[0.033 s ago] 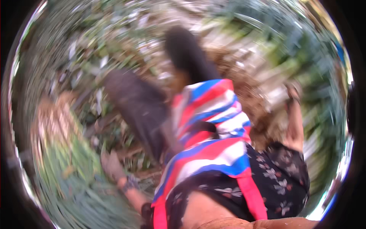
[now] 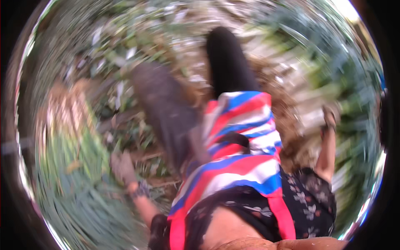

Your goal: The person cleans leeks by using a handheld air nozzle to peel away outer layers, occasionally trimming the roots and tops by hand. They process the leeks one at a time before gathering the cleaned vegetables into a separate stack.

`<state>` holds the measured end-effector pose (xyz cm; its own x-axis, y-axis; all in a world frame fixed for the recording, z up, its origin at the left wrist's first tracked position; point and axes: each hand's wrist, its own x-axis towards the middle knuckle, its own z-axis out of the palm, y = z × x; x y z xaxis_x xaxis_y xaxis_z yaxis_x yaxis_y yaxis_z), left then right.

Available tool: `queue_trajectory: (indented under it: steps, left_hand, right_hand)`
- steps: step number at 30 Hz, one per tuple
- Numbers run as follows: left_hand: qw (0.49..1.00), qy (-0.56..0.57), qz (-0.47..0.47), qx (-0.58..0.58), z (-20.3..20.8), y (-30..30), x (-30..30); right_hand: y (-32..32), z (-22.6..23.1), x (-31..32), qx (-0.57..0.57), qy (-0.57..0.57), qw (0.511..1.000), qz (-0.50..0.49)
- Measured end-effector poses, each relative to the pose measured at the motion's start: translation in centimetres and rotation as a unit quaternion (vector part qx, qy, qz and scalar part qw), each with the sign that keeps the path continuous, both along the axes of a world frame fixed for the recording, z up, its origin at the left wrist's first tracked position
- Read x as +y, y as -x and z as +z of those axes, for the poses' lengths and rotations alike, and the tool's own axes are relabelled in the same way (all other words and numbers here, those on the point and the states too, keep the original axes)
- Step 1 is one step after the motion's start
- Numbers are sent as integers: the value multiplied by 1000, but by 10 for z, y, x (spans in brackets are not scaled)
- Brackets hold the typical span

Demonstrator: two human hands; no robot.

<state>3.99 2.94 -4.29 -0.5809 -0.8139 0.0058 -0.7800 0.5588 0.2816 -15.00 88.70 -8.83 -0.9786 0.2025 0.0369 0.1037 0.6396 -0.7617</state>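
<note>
My left hand [image 2: 123, 168], in what looks like a greyish glove, is low at the left, beside a large bundle of long green onions or leeks [image 2: 73, 137]. Its fingers seem stretched out with nothing in them, though motion blurs them. The bundle has pale, brownish root ends and green leaves. At the right, my right hand [image 2: 330, 116] is against the pale stalks of a pile of similar plants [image 2: 306, 98]. Its fingers are smeared, and I cannot tell whether they grip a stalk.
My dark-covered legs [image 2: 231, 58] extend ahead, with a striped red, white and blue apron [image 2: 237, 137] over my lap. Brown roots [image 2: 283, 108] lie right of the apron. Loose leaves and trimmings [image 2: 129, 54] litter the ground ahead and left.
My legs and apron appear slightly farther right in the picture, and my right hand slightly lower. My left hand keeps nearly the same place beside the bundle.
</note>
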Motion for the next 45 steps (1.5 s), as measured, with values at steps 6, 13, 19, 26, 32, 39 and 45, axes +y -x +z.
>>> queue_trajectory:
  steps: [6, 13, 19, 26, 32, 39, 45]
  left_hand:
    - [943, 310, 66, -105, 29, 9, -45]
    - [945, 262, 114, -160, 69, -18, -148]
    - [982, -13, 97, -162, 51, -15, -201]
    - [984, -43, 144, -100, 37, 7, -227]
    - [990, -5, 106, -92, 34, 37, -156]
    - [968, 218, 109, -60, -7, 65, -49]
    - [990, 75, 85, 86, 33, 60, 3]
  right_hand:
    - [113, 71, -277, 85, -181, 975, 99]
    - [90, 100, -561, -24, -454, 610, 648]
    - [82, -11, -596, -61, -507, 488, 708]
    - [100, -59, -602, -140, -315, 464, 816]
    - [130, -10, -596, 39, -420, 471, 775]
    - [137, 81, -615, 181, -328, 811, 449]
    - [29, 163, -685, 213, -289, 834, 419]
